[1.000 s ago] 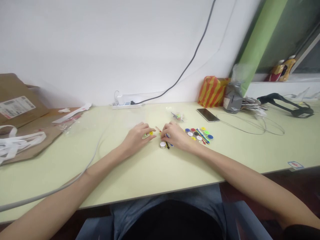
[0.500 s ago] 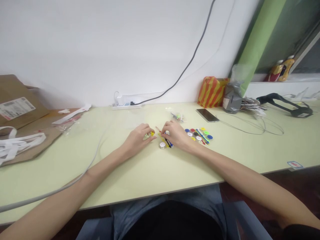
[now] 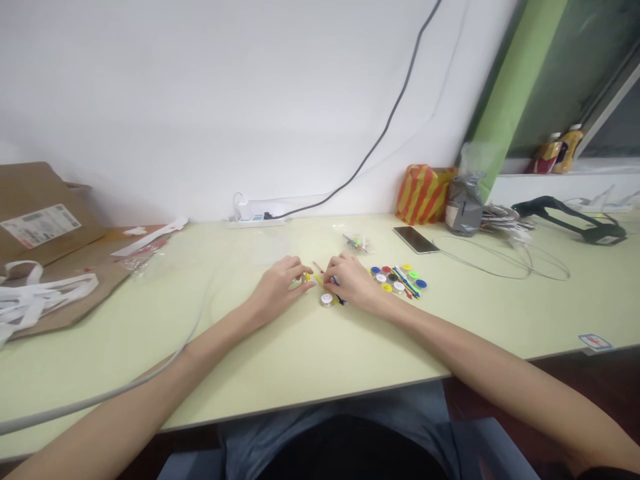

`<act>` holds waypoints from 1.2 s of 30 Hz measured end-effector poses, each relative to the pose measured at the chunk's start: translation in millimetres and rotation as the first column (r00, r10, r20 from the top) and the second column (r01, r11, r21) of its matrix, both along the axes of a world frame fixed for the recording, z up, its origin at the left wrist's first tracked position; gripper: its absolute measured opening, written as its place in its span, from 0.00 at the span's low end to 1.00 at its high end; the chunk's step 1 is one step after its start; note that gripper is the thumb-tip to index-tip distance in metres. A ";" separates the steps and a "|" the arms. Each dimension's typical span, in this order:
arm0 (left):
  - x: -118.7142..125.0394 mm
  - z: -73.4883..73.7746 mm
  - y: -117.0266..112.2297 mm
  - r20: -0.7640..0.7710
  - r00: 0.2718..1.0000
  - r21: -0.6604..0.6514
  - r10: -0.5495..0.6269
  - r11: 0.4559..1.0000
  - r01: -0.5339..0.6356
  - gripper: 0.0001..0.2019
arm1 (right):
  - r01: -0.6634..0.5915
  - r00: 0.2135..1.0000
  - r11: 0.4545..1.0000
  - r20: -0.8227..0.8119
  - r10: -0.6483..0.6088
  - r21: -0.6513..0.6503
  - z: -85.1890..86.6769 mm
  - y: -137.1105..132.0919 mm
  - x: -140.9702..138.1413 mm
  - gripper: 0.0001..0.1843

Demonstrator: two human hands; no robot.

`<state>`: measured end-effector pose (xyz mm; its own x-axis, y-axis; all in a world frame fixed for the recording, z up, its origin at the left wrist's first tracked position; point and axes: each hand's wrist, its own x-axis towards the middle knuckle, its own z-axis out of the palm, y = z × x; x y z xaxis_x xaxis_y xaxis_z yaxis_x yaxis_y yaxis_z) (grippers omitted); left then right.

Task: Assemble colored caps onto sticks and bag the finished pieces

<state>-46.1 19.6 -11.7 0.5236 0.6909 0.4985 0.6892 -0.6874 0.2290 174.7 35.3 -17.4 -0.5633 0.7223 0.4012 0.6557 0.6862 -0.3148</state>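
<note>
My left hand [image 3: 283, 283] is closed in a pinch on a small yellow piece [image 3: 307, 276], partly hidden by the fingers. Just to its right, my right hand [image 3: 353, 280] curls over a few small plastic arrows, its fingertips together; what they grip is hidden. From between the hands sticks out a thin red arrow [image 3: 317, 267], and a dark arrow tip [image 3: 342, 301] shows below the right fingers. A clear round piece with a white cap [image 3: 327, 300] stands on the table in front of them.
Right of my hands sit several coloured capped pieces [image 3: 387, 287] and plastic arrows [image 3: 406, 283]. Behind lie a small bag of parts [image 3: 357, 244] and a phone [image 3: 416, 240]. A grey cable [image 3: 165, 367] crosses my left forearm; a cardboard box [image 3: 45, 213] stands left.
The view has tilted slightly, so everything sits a little lower. My right fingers now cover more of the arrows, and the white piece seen at them before is hidden. My left hand keeps its pinch.
</note>
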 end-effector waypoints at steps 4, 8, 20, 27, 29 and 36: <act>0.6 0.8 -2.2 0.158 0.987 -0.055 0.032 0.998 -0.023 0.11 | 0.005 0.978 0.998 -0.207 0.008 0.063 1.1 2.2 -0.4 0.04; 2.4 2.6 -4.2 0.210 0.976 -0.103 0.055 0.994 -0.034 0.11 | 0.037 0.934 0.991 -0.358 0.011 0.128 2.5 2.6 2.0 0.05; 15.9 14.4 -19.5 0.387 0.921 -0.310 0.048 0.947 0.081 0.16 | -0.122 0.786 0.992 -0.609 0.106 0.016 5.7 -8.4 -5.4 0.01; 16.5 16.4 -19.8 0.484 0.871 -0.402 0.079 0.904 0.142 0.18 | -0.166 0.767 0.985 -0.622 0.156 0.042 9.2 -17.0 -3.5 0.04; 16.1 15.0 -19.3 0.509 0.857 -0.418 0.080 0.893 0.165 0.18 | -0.195 0.754 0.978 -0.627 0.193 0.067 10.3 -18.6 -2.8 0.04; 16.9 14.8 -20.0 0.538 0.840 -0.480 0.071 0.845 0.237 0.16 | -0.206 0.756 0.978 -0.628 0.186 0.041 13.1 -18.9 -1.5 0.02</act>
<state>-29.2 -0.4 3.0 0.3598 0.8851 0.2953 0.3042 -0.4104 0.8597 173.2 16.4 -4.3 -0.3255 0.6410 0.6951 0.1588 0.7617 -0.6281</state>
